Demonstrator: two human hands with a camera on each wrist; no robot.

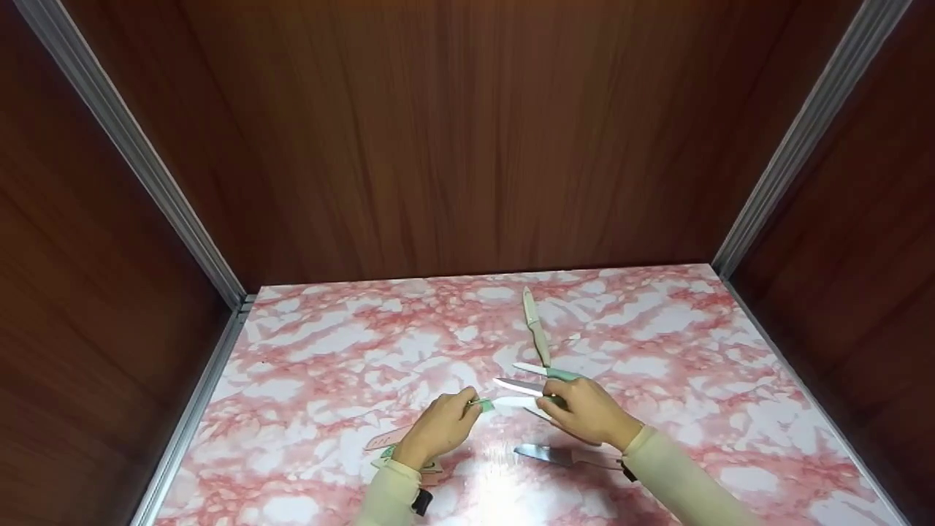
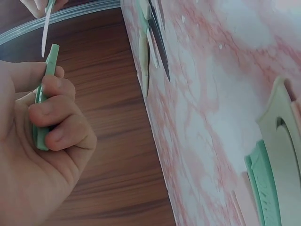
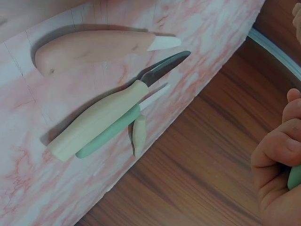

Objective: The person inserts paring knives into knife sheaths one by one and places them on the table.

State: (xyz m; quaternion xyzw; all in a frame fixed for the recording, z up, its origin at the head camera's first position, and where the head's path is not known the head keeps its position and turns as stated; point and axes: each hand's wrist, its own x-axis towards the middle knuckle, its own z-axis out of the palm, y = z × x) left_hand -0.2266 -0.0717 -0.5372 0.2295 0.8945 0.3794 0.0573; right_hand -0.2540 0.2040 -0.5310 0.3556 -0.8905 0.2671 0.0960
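Note:
My left hand (image 1: 442, 427) grips a slim green knife sheath (image 2: 42, 136), its fingers curled round it. The right hand (image 1: 595, 413) holds a green-handled knife (image 3: 295, 178); its pale blade (image 1: 515, 402) points left at the sheath's end. In the left wrist view, a small gap shows between blade tip and sheath. Beyond the right hand lie a cream-handled knife (image 3: 101, 117) with a dark blade and a green-handled knife (image 3: 110, 134) with a white blade. Nearer than that hand is a pink-handled knife (image 3: 94, 51).
A cream knife (image 1: 537, 325) lies farther back, its blade covered. Under my left wrist lie loose sheaths, among them a pink one (image 1: 383, 440), a cream one (image 2: 284, 127) and a green one (image 2: 263, 183). Brown wooden panels (image 1: 467, 146) stand round the marbled table (image 1: 329, 380).

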